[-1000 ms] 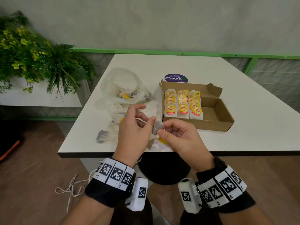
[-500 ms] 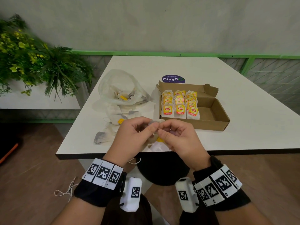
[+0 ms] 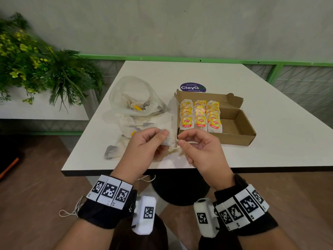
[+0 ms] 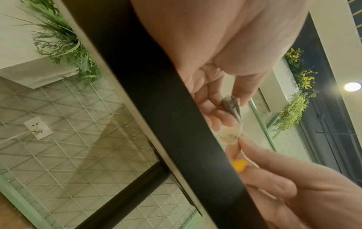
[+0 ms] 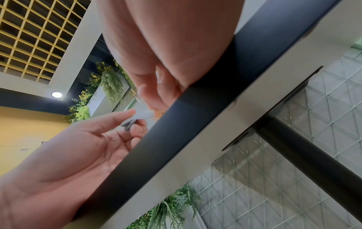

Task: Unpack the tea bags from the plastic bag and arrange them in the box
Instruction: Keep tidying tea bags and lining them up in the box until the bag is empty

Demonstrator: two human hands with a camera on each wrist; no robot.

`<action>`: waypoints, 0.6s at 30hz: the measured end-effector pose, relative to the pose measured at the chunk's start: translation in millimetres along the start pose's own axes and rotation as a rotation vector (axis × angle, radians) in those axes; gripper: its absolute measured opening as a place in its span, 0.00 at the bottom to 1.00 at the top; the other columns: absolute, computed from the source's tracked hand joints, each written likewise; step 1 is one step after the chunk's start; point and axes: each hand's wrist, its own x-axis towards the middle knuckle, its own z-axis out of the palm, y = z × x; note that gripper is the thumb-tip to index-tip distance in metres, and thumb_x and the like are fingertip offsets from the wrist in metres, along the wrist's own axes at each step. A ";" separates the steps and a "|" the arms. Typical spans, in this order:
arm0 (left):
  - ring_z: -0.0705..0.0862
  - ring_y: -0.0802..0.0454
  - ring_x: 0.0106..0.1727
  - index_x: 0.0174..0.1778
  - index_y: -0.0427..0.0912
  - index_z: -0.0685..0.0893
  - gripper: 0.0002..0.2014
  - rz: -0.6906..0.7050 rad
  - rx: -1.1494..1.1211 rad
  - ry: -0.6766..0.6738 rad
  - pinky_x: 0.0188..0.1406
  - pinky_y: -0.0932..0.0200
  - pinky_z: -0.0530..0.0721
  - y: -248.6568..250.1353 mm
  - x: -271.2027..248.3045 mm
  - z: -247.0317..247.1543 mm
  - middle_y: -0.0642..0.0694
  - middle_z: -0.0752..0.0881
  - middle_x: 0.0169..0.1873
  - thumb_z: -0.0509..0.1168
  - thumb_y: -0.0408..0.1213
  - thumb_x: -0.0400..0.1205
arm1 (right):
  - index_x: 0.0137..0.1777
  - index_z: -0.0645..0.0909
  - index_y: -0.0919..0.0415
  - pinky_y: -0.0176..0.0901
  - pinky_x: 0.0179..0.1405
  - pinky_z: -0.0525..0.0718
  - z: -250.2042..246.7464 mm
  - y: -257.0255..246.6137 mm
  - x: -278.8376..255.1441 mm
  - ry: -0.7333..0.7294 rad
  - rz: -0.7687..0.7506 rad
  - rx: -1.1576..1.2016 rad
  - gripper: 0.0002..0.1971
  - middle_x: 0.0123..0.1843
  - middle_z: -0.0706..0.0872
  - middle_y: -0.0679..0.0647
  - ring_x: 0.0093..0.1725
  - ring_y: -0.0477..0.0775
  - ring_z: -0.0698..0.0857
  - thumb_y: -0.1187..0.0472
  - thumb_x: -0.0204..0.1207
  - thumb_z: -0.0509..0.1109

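A small crumpled tea bag (image 3: 170,140) is stretched between my two hands above the table's near edge. My left hand (image 3: 162,137) pinches its grey end (image 4: 232,108) between thumb and fingers. My right hand (image 3: 180,139) pinches the other end, with the yellow tag (image 4: 239,165) tucked in its fingers. The open cardboard box (image 3: 239,130) lies just beyond my right hand. Its left part holds three rows of tea bags with yellow tags (image 3: 201,121). The clear plastic bag (image 3: 133,98) with a few tea bags inside lies beyond my left hand.
Loose tea bags lie on the white table (image 3: 270,141) by the plastic bag, one (image 3: 111,152) near the front left corner. A purple sticker (image 3: 192,87) sits behind the box. A leafy plant (image 3: 36,60) stands off the table's left.
Both hands have drawn slightly apart. The tea bag, earlier an upright lump between my thumbs, now lies pulled out flatter between them.
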 end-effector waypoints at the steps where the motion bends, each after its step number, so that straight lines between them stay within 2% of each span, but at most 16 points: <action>1: 0.77 0.54 0.27 0.38 0.26 0.83 0.18 -0.013 -0.029 -0.001 0.30 0.61 0.77 0.3 0.1 -0.6 0.49 0.81 0.23 0.69 0.39 0.87 | 0.51 0.85 0.66 0.33 0.20 0.71 0.0 0.1 0.1 0.001 0.000 -0.006 0.04 0.43 0.86 0.58 0.22 0.45 0.73 0.73 0.79 0.73; 3: 0.80 0.50 0.28 0.40 0.30 0.86 0.17 -0.046 -0.105 -0.004 0.32 0.58 0.78 0.7 0.9 -2.4 0.45 0.83 0.25 0.69 0.44 0.81 | 0.51 0.85 0.66 0.34 0.20 0.71 -0.1 0.0 0.4 0.004 0.002 -0.023 0.04 0.43 0.86 0.58 0.22 0.46 0.73 0.72 0.79 0.73; 5: 0.81 0.48 0.29 0.40 0.33 0.87 0.15 -0.067 -0.167 -0.013 0.32 0.56 0.78 0.3 1.8 -4.6 0.43 0.83 0.26 0.68 0.44 0.79 | 0.52 0.85 0.66 0.34 0.21 0.71 -0.2 -0.1 0.9 0.003 0.007 -0.032 0.04 0.43 0.86 0.58 0.23 0.47 0.73 0.72 0.79 0.73; 9: 0.81 0.48 0.31 0.36 0.43 0.92 0.12 -0.075 -0.147 -0.071 0.35 0.55 0.78 0.4 1.7 -5.8 0.42 0.84 0.28 0.67 0.44 0.80 | 0.53 0.86 0.66 0.35 0.21 0.72 -1.0 0.2 1.5 -0.024 0.024 -0.035 0.05 0.42 0.86 0.57 0.23 0.48 0.73 0.72 0.80 0.73; 12: 0.80 0.49 0.32 0.36 0.45 0.92 0.13 -0.061 -0.111 -0.096 0.37 0.54 0.78 0.2 2.1 -5.8 0.42 0.84 0.29 0.67 0.45 0.81 | 0.54 0.87 0.63 0.34 0.22 0.72 -2.1 1.4 2.5 -0.037 0.050 -0.033 0.06 0.42 0.87 0.55 0.24 0.48 0.73 0.70 0.80 0.73; 16: 0.78 0.53 0.30 0.36 0.44 0.92 0.11 -0.059 -0.134 -0.086 0.33 0.62 0.78 1.1 2.1 -8.2 0.44 0.82 0.28 0.71 0.43 0.82 | 0.57 0.88 0.63 0.32 0.21 0.71 -3.6 1.1 4.4 -0.045 0.109 0.004 0.08 0.36 0.88 0.51 0.24 0.48 0.71 0.70 0.80 0.72; 18: 0.77 0.54 0.28 0.35 0.43 0.91 0.11 -0.072 -0.184 -0.078 0.31 0.65 0.77 2.5 2.3 -8.5 0.45 0.82 0.25 0.69 0.42 0.80 | 0.56 0.88 0.64 0.32 0.21 0.70 -4.4 0.1 4.8 -0.069 0.129 0.023 0.08 0.36 0.88 0.56 0.24 0.48 0.71 0.71 0.80 0.72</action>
